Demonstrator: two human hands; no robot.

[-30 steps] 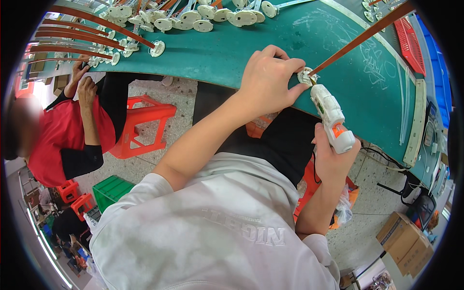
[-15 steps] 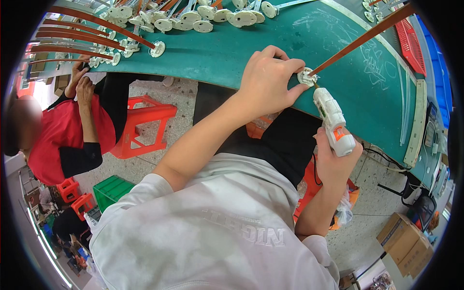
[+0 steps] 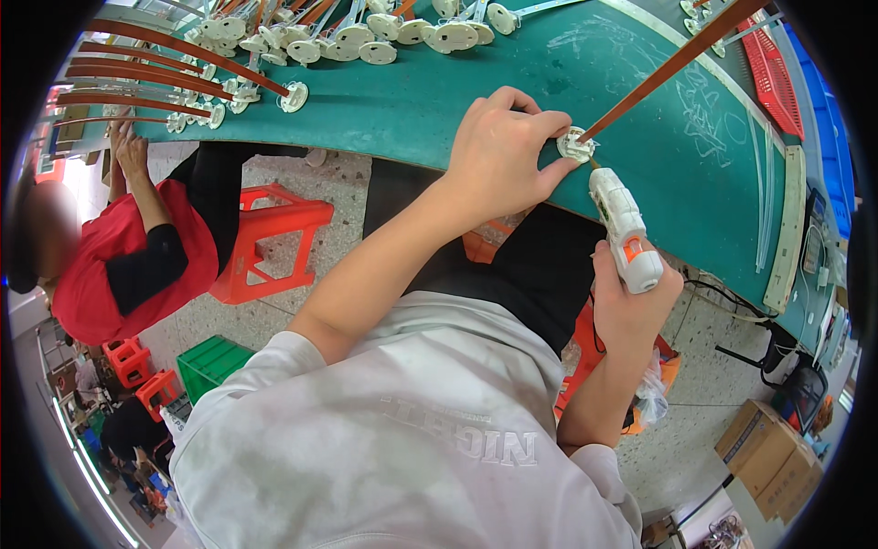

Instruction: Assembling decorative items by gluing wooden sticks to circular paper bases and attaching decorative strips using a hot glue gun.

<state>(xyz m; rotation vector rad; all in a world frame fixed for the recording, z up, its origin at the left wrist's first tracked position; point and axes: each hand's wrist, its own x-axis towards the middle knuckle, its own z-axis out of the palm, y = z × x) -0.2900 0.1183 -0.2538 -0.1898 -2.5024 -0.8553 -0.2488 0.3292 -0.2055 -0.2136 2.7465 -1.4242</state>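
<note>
Base (image 3: pixel 573 147), round and white, sits at the near side of the green counter (image 3: pixel 393 105), left hand (image 3: pixel 501 154) pinching it, right hand (image 3: pixel 637 297) wrapped round a glue gun (image 3: pixel 617 209), nozzle beside base.

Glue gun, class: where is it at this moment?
In the head view, the white glue gun is right of centre in the right hand, just below the round white base that the left hand holds.

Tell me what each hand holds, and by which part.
The right hand holds the white glue gun by its handle; the left hand pinches the round white base by its rim.
</note>
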